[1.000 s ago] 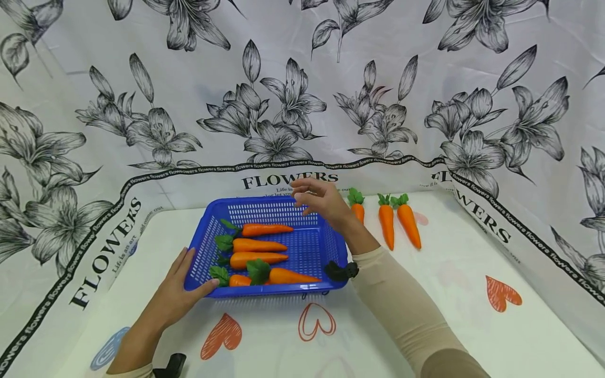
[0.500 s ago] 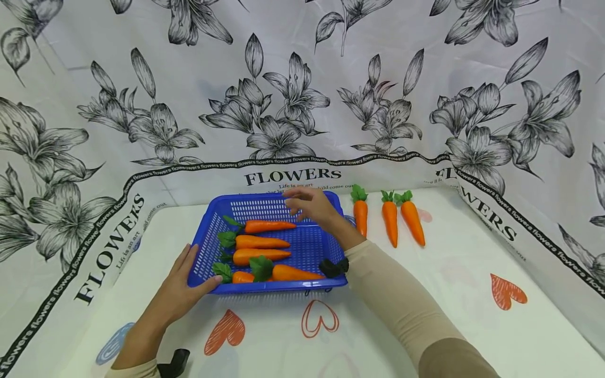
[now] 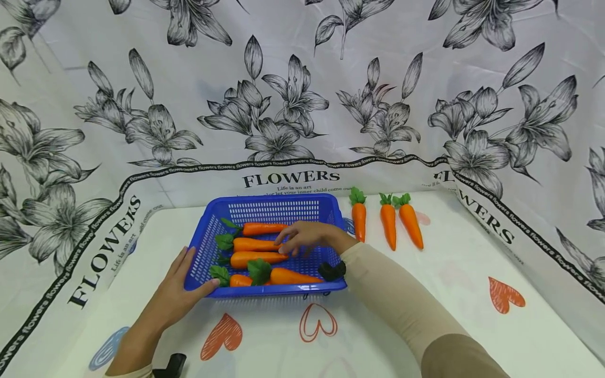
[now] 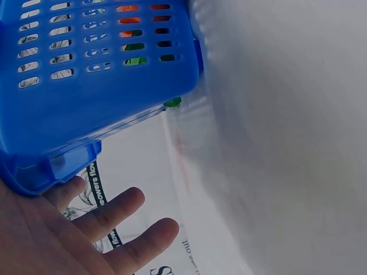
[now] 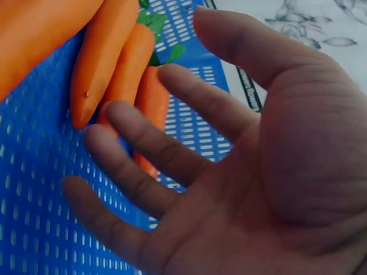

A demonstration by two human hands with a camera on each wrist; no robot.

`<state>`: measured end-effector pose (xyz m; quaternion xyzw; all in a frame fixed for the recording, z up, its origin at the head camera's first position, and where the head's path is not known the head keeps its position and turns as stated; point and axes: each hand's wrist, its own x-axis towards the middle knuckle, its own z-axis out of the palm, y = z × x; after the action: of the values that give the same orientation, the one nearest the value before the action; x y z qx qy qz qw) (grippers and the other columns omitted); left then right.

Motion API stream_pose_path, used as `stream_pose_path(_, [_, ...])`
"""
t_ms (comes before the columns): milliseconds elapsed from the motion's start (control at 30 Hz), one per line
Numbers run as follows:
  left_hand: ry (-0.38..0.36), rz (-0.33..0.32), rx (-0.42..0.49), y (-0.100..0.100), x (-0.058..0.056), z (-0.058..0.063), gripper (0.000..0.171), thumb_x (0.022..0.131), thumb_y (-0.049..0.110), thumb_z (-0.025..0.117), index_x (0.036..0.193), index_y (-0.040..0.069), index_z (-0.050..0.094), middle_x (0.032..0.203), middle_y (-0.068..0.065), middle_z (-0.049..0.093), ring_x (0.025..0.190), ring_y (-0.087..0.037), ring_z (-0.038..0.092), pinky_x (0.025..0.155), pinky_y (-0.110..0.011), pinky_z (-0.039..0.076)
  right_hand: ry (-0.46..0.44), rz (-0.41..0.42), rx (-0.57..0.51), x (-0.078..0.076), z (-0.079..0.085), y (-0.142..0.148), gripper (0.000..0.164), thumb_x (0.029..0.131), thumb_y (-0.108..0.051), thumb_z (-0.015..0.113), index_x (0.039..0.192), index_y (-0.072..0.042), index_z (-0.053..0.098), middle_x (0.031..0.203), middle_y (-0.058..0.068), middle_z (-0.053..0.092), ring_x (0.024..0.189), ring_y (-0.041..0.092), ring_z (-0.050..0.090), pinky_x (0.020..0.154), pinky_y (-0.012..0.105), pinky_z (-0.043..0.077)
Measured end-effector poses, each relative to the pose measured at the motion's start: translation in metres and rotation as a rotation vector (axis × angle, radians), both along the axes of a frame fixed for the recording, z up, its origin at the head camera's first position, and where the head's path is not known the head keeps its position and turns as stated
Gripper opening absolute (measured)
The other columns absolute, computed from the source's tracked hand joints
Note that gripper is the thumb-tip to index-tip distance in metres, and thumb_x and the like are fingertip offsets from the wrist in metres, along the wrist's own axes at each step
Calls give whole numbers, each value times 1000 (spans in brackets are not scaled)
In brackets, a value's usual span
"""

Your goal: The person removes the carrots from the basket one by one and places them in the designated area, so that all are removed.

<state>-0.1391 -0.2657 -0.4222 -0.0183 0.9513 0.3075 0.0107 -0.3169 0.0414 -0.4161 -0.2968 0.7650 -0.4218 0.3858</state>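
Note:
A blue plastic basket with slotted walls stands on the table, several orange toy carrots with green leaves lying inside. My left hand rests at its near left corner, thumb on the rim. In the left wrist view, the fingers of that hand stretch out straight beyond the basket's edge. Over the basket's right half hovers my right hand, its fingertips close to the narrow ends of the middle carrots. The right wrist view shows its palm with the fingers spread and loosely bent, holding nothing.
Right of the basket, three more carrots lie apart on the white cloth with printed hearts. A flower-printed curtain hangs behind and around the table. Dark wrist-camera mounts sit at both wrists.
My right hand has come down from above the basket's far rim into the basket, toward the carrots' tips. My left hand keeps its place at the corner.

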Motion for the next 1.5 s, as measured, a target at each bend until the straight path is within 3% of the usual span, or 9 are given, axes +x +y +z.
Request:
stream_pose_path(367, [12, -11, 12, -1, -1, -2, 102, 88, 54, 62, 156, 13, -1, 159, -19, -8, 133, -58, 14, 97, -75, 18, -192, 94, 216, 5, 0, -2, 41, 85, -29, 75, 125, -26, 65, 118, 2, 59, 99, 27, 62, 77, 49, 55])
stream_pose_path(533, [5, -9, 3, -1, -1, -2, 102, 88, 55, 62, 156, 13, -1, 159, -19, -8, 133, -59, 14, 97, -76, 18, -198, 159, 280, 8, -1, -2, 38, 86, -29, 74, 122, -30, 65, 120, -1, 56, 100, 25, 61, 76, 45, 56])
stream_pose_path(900, [-3, -4, 1, 0, 0, -2, 102, 88, 56, 62, 156, 13, -1, 159, -19, -9, 133, -59, 14, 96, -76, 18, -259, 237, 289, 9, 1, 0, 42, 86, -14, 73, 124, -30, 64, 109, 11, 61, 94, 26, 59, 78, 44, 55])
stream_pose_path(1133, [4, -13, 1, 0, 0, -3, 102, 88, 55, 62, 156, 13, -1, 158, -20, -8, 132, -59, 15, 96, -76, 19, -243, 218, 302, 10, 0, 1, 43, 83, -12, 74, 122, -30, 66, 109, 10, 63, 98, 25, 59, 79, 43, 54])
stream_pose_path(1367, [-6, -16, -1, 1, -1, -2, 103, 88, 55, 62, 156, 13, -2, 158, -21, -9, 132, -59, 14, 96, -76, 19, -235, 214, 307, 9, 0, 2, 47, 82, -9, 76, 123, -30, 66, 96, 11, 63, 94, 24, 60, 79, 43, 54])
stream_pose_path(1500, [-16, -10, -4, 1, 0, -2, 103, 88, 56, 61, 156, 13, -3, 158, -21, -9, 132, -60, 14, 96, -76, 19, -243, 192, 264, 9, 0, 1, 46, 82, -9, 75, 123, -30, 66, 101, 11, 62, 94, 25, 59, 78, 44, 54])
